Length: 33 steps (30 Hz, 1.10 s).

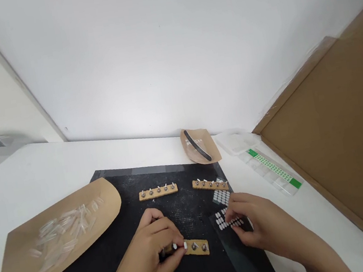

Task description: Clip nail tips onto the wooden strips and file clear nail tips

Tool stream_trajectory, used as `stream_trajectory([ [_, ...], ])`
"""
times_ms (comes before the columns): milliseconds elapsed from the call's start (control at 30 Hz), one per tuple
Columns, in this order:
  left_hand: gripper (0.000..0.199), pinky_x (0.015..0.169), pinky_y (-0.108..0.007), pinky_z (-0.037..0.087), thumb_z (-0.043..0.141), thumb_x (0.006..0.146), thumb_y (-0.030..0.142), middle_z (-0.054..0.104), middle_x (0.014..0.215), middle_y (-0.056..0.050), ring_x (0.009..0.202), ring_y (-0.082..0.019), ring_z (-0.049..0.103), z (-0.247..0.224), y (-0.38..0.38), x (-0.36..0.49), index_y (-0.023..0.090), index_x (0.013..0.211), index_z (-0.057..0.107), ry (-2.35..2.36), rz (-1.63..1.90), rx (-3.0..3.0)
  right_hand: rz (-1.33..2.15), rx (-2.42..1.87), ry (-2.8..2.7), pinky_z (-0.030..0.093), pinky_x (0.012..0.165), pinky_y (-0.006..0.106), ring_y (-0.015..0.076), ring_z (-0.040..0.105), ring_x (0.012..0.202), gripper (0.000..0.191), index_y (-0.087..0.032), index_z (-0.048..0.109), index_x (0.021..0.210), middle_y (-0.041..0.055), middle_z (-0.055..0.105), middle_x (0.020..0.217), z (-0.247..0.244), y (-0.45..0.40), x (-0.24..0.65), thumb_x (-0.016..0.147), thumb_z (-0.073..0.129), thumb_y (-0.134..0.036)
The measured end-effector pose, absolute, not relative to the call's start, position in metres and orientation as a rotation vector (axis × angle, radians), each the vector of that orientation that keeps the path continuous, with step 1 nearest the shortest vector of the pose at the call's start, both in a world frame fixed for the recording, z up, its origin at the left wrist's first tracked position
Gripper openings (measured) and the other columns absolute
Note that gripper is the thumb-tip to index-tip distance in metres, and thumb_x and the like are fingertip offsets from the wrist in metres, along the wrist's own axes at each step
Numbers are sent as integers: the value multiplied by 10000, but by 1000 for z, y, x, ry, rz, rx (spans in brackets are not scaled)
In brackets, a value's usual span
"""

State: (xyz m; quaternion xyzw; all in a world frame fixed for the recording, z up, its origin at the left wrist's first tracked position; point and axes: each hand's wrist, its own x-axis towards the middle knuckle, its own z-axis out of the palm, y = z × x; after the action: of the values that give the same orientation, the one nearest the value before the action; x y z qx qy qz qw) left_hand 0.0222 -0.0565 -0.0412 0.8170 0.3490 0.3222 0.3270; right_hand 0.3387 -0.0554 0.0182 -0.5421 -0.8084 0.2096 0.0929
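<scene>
My left hand [151,251] is closed over the left part of the nearest tan strip [200,251], its fingertips around a small white piece. Two metal studs on that strip show to the right of the fingers. My right hand [260,220] has its thumb and forefinger bent over a dark sheet of white oval stickers [221,219]; whether a sticker is between the fingertips is too small to tell. Farther back lie two more tan strips, one in the middle [158,192] and one on the right [210,185], with metal studs and small white pieces.
A large cardboard tray [17,254] with clear plastic pieces stands at the left. At the back, a small cardboard tray [210,143] holds a black curved file. Clear bags with a green-edged label [274,168] lie right, beside a big cardboard box [334,121]. The mat [123,182] is black.
</scene>
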Motion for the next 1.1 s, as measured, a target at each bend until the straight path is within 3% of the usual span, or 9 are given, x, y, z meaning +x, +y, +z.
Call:
stream_trajectory([
  [200, 172, 874, -360, 501, 706, 939, 64, 750, 966, -38, 990, -234, 567, -41, -56, 22, 233, 938, 735, 919, 827, 2141, 648, -1645, -2383, 512, 802, 272, 195, 690, 939, 321, -264, 700, 924, -12, 719, 1022, 18, -60, 346, 749, 662, 2],
  [533, 170, 855, -364, 500, 689, 932, 57, 743, 948, -44, 989, -240, 551, -44, -57, 22, 224, 929, 720, 915, 843, 2128, 471, -1666, -2472, 479, 704, 272, 192, 706, 819, 248, -237, 704, 842, -8, 721, 903, 14, -60, 336, 772, 666, -2],
  [800, 177, 871, -365, 494, 689, 924, 51, 735, 939, -37, 986, -237, 555, -43, -57, 23, 228, 928, 703, 915, 838, 2136, 355, -1643, -2594, 504, 687, 277, 200, 741, 807, 233, -242, 705, 876, -7, 735, 932, 11, -65, 336, 798, 696, -23],
  [1100, 182, 877, -368, 490, 683, 913, 44, 734, 936, -37, 990, -236, 559, -41, -56, 24, 226, 911, 696, 930, 830, 2136, 8, -1566, -2721, 369, 553, 296, 186, 710, 663, 210, -229, 581, 755, -16, 701, 817, 1, -66, 332, 859, 642, -58],
])
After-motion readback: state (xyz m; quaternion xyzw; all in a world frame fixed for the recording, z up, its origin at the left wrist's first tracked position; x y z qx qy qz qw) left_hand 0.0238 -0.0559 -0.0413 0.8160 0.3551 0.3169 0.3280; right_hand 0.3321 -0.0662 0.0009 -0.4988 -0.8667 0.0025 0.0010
